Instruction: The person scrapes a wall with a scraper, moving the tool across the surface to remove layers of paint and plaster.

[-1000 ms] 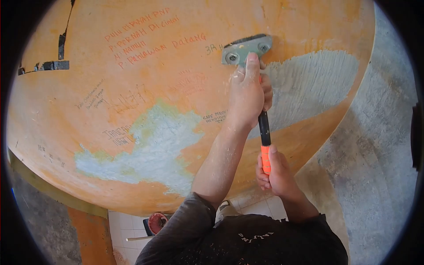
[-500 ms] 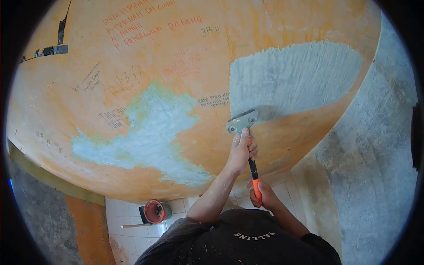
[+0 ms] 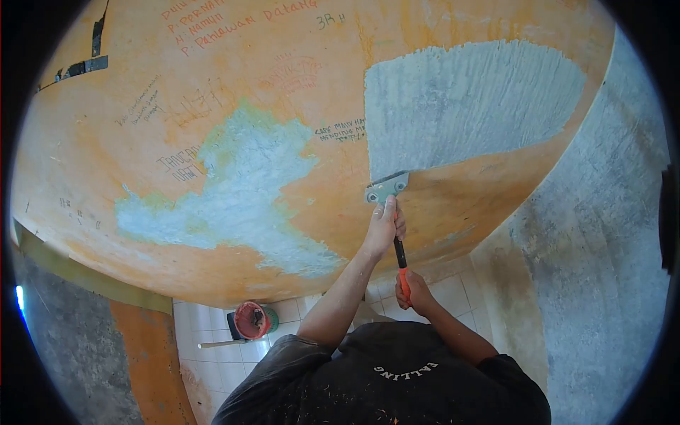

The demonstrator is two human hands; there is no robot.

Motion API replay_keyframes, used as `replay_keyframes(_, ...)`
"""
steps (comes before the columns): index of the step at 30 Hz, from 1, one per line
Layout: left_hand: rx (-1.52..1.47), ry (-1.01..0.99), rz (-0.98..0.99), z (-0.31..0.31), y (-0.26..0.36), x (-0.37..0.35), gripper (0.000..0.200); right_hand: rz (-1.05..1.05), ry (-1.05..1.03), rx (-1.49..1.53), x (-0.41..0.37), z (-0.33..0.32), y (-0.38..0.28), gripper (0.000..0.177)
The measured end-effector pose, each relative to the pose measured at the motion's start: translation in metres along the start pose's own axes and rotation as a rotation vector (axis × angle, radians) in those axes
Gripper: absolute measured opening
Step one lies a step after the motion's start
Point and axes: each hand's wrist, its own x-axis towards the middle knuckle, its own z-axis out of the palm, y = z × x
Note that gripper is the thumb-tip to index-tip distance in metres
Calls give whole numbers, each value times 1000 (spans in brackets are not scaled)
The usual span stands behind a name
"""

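Note:
A long-handled wall scraper [image 3: 400,248] with a wide metal head [image 3: 387,188] rests its blade against the orange painted wall [image 3: 333,191]. Just below that head, my left hand [image 3: 383,225] is wrapped around the upper handle, thumb pointing up along it. Lower down, my right hand [image 3: 414,292] grips the orange end of the handle. The blade sits at the lower left corner of a large bared grey patch [image 3: 474,106], where the paint is off. Further left is a second bared patch of pale blue [image 3: 248,188] with an irregular outline.
On the white tiled floor [image 3: 205,322] at lower left stands a red bucket [image 3: 252,320], with a pale stick [image 3: 223,344] beside it. A grey wall [image 3: 581,248] adjoins on the right. Handwriting [image 3: 248,28] covers parts of the orange paint.
My view has tilted, so the wall sits higher in the picture. The scraper blade is slightly lower on the wall relative to the handwriting. Both hands keep their hold.

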Motion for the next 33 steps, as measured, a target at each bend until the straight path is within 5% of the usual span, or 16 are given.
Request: replay_keyframes(33, 168, 203, -11, -4, 10, -5, 33, -3, 178, -102, 9, 57, 14, 56)
